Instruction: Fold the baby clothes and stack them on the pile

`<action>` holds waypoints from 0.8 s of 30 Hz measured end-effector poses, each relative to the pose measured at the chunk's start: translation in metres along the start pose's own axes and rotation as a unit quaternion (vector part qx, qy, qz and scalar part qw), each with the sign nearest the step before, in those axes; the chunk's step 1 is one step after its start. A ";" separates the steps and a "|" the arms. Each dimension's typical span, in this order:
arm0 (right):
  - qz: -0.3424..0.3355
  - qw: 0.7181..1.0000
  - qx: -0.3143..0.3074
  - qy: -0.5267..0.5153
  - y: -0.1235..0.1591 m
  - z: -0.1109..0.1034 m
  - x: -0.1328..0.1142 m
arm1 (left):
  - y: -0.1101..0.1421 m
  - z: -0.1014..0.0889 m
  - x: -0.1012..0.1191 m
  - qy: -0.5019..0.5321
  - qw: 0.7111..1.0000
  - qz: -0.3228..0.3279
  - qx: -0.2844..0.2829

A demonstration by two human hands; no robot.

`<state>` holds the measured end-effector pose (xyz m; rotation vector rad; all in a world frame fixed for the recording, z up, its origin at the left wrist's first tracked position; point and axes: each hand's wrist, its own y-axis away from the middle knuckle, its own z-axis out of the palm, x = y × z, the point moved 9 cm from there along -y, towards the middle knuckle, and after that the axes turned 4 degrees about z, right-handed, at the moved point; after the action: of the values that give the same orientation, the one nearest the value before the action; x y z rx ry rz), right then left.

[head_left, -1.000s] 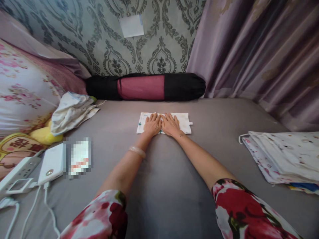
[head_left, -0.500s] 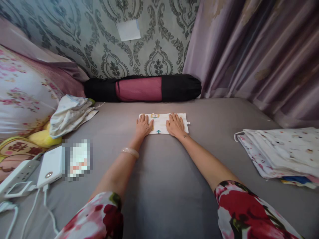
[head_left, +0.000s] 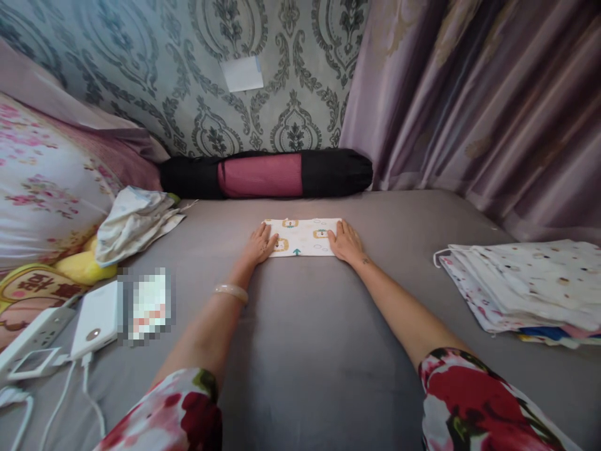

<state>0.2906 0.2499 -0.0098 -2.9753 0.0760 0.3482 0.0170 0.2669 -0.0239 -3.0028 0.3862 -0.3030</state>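
Observation:
A folded white cloth (head_left: pixel 303 241) with small yellow and green printed figures lies flat on the grey bed sheet (head_left: pixel 300 351), in the middle of the head view. My left hand (head_left: pixel 261 242) rests on its left end, fingers stretched out and apart. On the right end lies my right hand (head_left: pixel 346 242), also open, its fingers pointing away from me and covering that edge. Both palms are down, and neither hand grips the cloth.
Folded printed cloths (head_left: pixel 530 285) are stacked at the right. On the left are a crumpled cloth (head_left: pixel 136 222), a floral pillow (head_left: pixel 47 188), a white power bank (head_left: pixel 96 319) and a power strip (head_left: pixel 40 332) with cables. A black and pink roll bag (head_left: pixel 263 175) lies along the wall.
My hands have slid apart along the cloth, left hand to the left and right hand to the right, uncovering more of its print. The camera view has tilted slightly upward.

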 end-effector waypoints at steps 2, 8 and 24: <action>-0.001 1.000 0.003 0.006 0.001 0.000 0.000 | -0.001 0.001 0.001 -0.016 1.000 0.003 -0.005; 0.010 1.000 -0.016 0.022 -0.001 -0.001 -0.002 | -0.001 0.000 0.003 -0.041 0.998 -0.010 -0.036; -0.051 0.998 -0.001 0.021 -0.007 0.007 -0.041 | -0.012 0.006 0.041 -0.049 0.999 -0.004 0.021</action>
<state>0.2493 0.2591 -0.0056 -2.9744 -0.0703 0.2720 0.0602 0.2685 -0.0210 -2.9641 0.3540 -0.1616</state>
